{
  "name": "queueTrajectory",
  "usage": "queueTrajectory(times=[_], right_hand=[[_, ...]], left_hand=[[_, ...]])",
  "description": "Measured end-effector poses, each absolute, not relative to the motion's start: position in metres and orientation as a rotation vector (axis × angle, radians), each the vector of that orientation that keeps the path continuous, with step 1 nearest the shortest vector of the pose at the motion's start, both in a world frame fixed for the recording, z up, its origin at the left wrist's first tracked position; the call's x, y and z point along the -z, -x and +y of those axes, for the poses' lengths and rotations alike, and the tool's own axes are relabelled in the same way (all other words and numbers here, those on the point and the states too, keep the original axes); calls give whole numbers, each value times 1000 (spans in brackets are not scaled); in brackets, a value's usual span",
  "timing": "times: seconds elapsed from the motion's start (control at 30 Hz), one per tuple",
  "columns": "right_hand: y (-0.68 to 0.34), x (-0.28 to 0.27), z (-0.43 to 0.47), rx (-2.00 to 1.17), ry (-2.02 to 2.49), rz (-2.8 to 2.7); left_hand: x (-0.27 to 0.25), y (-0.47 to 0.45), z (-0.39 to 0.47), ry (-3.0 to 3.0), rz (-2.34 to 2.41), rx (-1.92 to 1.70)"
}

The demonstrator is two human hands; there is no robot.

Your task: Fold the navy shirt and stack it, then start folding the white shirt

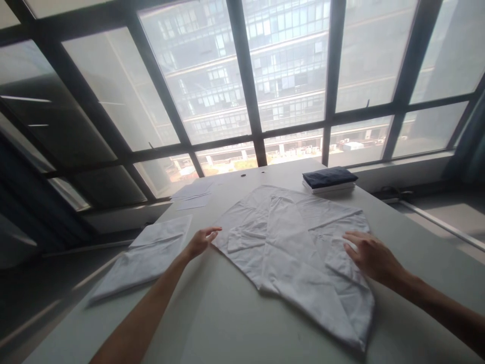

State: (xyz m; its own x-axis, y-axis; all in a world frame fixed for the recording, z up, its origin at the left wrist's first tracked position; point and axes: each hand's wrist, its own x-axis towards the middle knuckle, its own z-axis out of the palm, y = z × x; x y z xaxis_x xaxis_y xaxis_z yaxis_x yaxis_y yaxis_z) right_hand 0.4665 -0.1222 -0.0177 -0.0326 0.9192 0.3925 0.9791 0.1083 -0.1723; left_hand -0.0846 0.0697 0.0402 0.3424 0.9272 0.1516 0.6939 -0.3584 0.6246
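Observation:
A white garment (288,237), which looks like a shirt, lies spread on the white table with its sleeves folded inward and creases across it. At its left corner is my left hand (201,241), fingers stretched toward the cloth and slightly apart; whether they touch the fabric is hard to tell. My right hand (373,257) hovers over or rests lightly on the garment's right edge, with its fingers spread. Neither hand grips the cloth.
Another folded white garment (151,258) lies along the left side of the white table (223,323). Paper sheets (195,194) are at the far left. A folded dark cloth (329,177) tops a white stack at the far right. Large windows (288,76) stand beyond.

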Motion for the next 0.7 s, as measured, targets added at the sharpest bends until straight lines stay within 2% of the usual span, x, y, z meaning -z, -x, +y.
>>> queueTrajectory(times=[0.1, 0.27, 0.47, 0.7], right_hand=[[-453, 46, -124, 88, 1750, -2005], [-451, 79, -131, 154, 1773, -2121], [-471, 79, -130, 142, 1718, -2197], [-509, 58, -107, -71, 1596, -2405]], left_hand=[[-29, 84, 96, -2255, 1449, -628], [-10, 84, 113, -2330, 1478, -572], [2, 102, 88, -2440, 1475, -489], [-7, 121, 20, -2536, 1477, -296]])
